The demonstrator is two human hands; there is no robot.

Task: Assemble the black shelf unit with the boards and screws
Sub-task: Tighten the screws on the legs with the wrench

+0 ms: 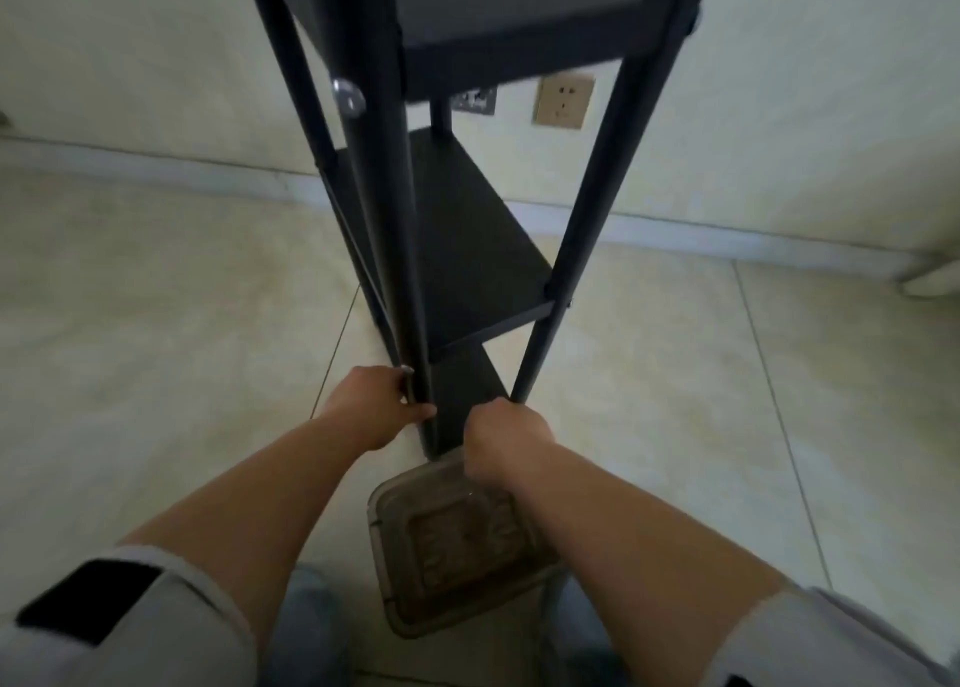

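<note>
- The shelf unit (467, 208) stands on the floor (156, 322) in front of me, with the wall (779, 88) behind it.
- My left hand (376, 405) grips its near left post (384, 208); my right hand (506, 439) grips the near right post (582, 218).
- A middle board (478, 249) sits between the posts, below an upper board (519, 5).
- A plastic container (452, 546) lies on the floor between my forearms, just before the unit's foot.
- A wall socket (563, 101) is behind the unit, to the right.

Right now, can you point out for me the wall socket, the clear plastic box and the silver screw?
wall socket (564, 101), head view, middle of its beige plate.
clear plastic box (441, 546), head view, middle of its lid.
silver screw (347, 94), head view, its round head on the post.
</note>
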